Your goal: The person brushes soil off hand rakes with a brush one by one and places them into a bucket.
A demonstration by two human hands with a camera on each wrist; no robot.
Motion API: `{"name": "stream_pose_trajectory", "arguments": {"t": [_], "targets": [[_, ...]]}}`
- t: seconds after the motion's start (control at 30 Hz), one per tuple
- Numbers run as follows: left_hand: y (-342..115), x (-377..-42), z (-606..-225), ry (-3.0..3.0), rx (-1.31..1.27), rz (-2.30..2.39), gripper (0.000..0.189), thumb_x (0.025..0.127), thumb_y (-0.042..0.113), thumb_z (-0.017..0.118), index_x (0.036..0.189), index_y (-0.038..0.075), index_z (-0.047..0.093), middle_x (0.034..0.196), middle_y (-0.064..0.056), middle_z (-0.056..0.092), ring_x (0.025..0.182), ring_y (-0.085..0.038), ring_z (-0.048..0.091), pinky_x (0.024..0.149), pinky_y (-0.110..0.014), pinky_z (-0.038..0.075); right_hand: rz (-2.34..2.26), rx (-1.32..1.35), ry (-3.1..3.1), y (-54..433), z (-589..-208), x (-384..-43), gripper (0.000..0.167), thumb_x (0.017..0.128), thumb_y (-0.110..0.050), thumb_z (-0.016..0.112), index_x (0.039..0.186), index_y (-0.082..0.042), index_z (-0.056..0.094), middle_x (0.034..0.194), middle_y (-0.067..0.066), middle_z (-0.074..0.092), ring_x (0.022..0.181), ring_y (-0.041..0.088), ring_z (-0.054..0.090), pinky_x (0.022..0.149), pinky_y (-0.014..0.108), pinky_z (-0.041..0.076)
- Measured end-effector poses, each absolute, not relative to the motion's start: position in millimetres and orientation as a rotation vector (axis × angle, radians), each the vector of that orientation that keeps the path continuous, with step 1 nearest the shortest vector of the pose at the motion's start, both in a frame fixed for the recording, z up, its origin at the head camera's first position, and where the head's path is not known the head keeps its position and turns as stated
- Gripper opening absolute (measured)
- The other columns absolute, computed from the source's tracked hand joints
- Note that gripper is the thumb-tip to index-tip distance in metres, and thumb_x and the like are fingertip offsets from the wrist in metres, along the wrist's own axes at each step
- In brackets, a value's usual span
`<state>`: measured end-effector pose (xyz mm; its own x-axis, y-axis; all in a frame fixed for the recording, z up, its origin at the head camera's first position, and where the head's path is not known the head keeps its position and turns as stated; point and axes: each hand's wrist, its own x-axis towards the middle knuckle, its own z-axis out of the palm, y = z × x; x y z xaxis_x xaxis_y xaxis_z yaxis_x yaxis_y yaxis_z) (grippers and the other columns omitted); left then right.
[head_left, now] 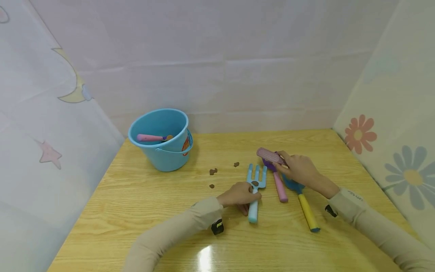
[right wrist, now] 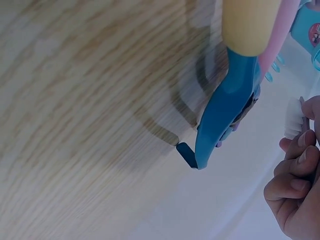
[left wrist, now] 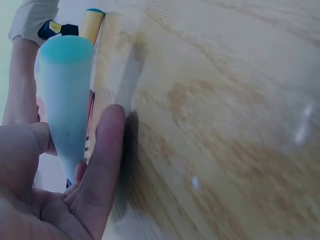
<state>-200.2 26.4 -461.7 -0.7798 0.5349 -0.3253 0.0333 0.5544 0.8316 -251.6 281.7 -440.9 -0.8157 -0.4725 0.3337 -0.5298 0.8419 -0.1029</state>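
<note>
My left hand (head_left: 239, 195) curls around the light-blue fork (head_left: 255, 190) at frame centre, steadying it on the table (head_left: 136, 196), while my right hand (head_left: 299, 169) pinches the pink brush (head_left: 270, 155) lifted clear of it.

The person is wearing long, close-fitting beige sleeves on both arms, each running down to the wrist and ending in a plain cuff. The left hand (head_left: 239, 194) and the right hand (head_left: 299, 169) are showing bare, with no gloves or rings in view. A small black device is sitting at the left cuff (head_left: 217, 227), at about 7 o'clock from that hand, and another small black device (head_left: 330, 210) is sitting at the right cuff, at about 5 o'clock from its hand. In the left wrist view, that right-cuff device (left wrist: 56, 29) is showing a yellow patch.
</note>
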Motion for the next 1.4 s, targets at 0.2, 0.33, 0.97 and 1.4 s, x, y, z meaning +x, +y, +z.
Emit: {"name": "stream_pose_trajectory", "arguments": {"t": [0.2, 0.33, 0.97, 1.4], "targets": [[19, -204, -465, 2.178, 0.397, 1.208, 0.040, 0.096, 0.027, 0.061, 0.061, 0.008, 0.051, 0.057, -0.009, 0.061, 0.042, -0.016, 0.060, 0.045, -0.033, 0.054, 0.300, 0.763, -2.747, 283, -443, -251, 0.044, 0.095, -0.029, 0.067, 0.123, 0.004, 0.058, 0.050, -0.007, 0.039, 0.041, 0.007, 0.032, 0.039, 0.023, 0.025], [16, -206, -464, 2.183, 0.376, 1.199, 0.037, 0.096, 0.030, 0.061, 0.069, 0.006, 0.055, 0.062, -0.009, 0.061, 0.046, -0.017, 0.061, 0.045, -0.032, 0.054, 0.305, 0.763, -2.728, 284, -445, -252, 0.044, 0.094, -0.028, 0.067, 0.122, 0.004, 0.059, 0.050, -0.007, 0.037, 0.041, 0.006, 0.030, 0.040, 0.024, 0.023], [12, -207, -464, 2.357, 0.501, 1.159, 0.034, 0.096, 0.024, 0.060, 0.067, 0.006, 0.060, 0.058, -0.003, 0.056, 0.044, -0.011, 0.054, 0.042, -0.027, 0.051, 0.298, 0.762, -2.720, 277, -443, -255, 0.044, 0.094, -0.031, 0.067, 0.121, 0.003, 0.059, 0.050, -0.008, 0.035, 0.041, 0.006, 0.030, 0.039, 0.023, 0.024], [0, -213, -469, 2.433, 0.521, 1.189, 0.037, 0.099, 0.025, 0.056, 0.065, 0.012, 0.050, 0.056, 0.004, 0.047, 0.043, -0.006, 0.046, 0.039, -0.020, 0.042, 0.319, 0.773, -2.739, 271, -442, -251, 0.044, 0.095, -0.032, 0.066, 0.122, 0.002, 0.059, 0.052, -0.007, 0.036, 0.043, 0.007, 0.031, 0.041, 0.025, 0.023]]}}
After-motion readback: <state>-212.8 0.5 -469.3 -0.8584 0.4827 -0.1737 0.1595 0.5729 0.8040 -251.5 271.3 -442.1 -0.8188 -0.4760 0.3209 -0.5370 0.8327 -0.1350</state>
